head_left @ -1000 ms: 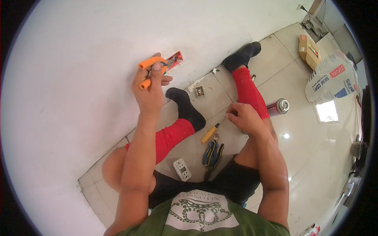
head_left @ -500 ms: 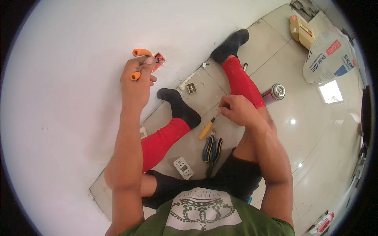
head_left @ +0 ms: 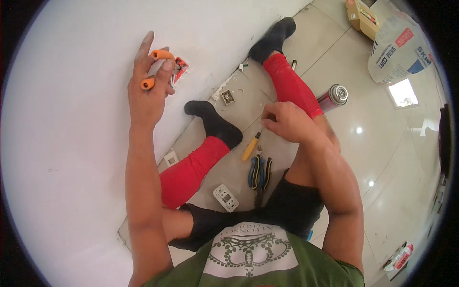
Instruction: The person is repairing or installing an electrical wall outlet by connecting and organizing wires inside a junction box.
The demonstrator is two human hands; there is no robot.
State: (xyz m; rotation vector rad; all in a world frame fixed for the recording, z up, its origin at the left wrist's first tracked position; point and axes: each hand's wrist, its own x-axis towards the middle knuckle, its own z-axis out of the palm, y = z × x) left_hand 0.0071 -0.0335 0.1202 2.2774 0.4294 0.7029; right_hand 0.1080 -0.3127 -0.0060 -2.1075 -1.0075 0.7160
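Observation:
My left hand (head_left: 147,103) is raised at the white wall and closed around pliers with orange handles (head_left: 162,55). Its index finger points up, away from the grip. The pliers' jaws reach a red wall box (head_left: 180,70) set into the wall; the jaw tips are hard to make out there. Over the floor by my right shin, my right hand (head_left: 289,123) has its fingers curled together. What they hold, if anything, is hidden. Just below that hand lies a yellow-handled screwdriver (head_left: 251,148), with blue-and-black-handled pliers (head_left: 255,173) beside it.
Between my legs lies a white socket outlet (head_left: 225,198). A white frame (head_left: 170,158) and a small square piece (head_left: 227,97) rest near the wall. A spray can (head_left: 333,97) stands beyond my right shin. Far right are a white sack (head_left: 399,50) and a cardboard box (head_left: 363,20).
My left index finger has straightened upward, and the orange handles have spread slightly apart in that hand. My right hand stays over the same floor spot. The whole view has shifted a little.

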